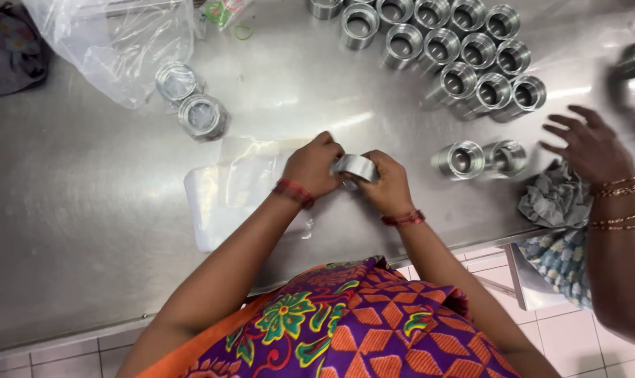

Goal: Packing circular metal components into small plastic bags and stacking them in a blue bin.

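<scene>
Patterned purple-orange cloth [345,329] on the person's front is closest to the lens; both forearms run up from it to the steel table [65,224].

Landmark: the ring [356,166], a short machined steel sleeve held just above the table, mid-frame.
- Left hand [310,168] closed on the ring's left side, fingers curled over the rim.
- Right hand [387,185] closed on its right side, thumb on top. So both hands are clamped on the same part.
- Clear bags [226,192], a flat stack, lie just left of the ring, partly under the left hand.
- Two bagged rings [191,98] sit up-left of the ring, beside a big loose plastic bag [114,42].
- Bare rings [450,56], a tight cluster, lie up-right; two more [482,159] sit directly right of the ring.
- A co-worker's hand [587,143], fingers spread, hovers right of those two, above a grey rag [555,199].

Judgement: the step looks like bagging one ring. Can't tell if film is already over it; the hands hide that. Next move likely needs the bag mouth opened and the ring slid in square, one hand freed to hold the film.
</scene>
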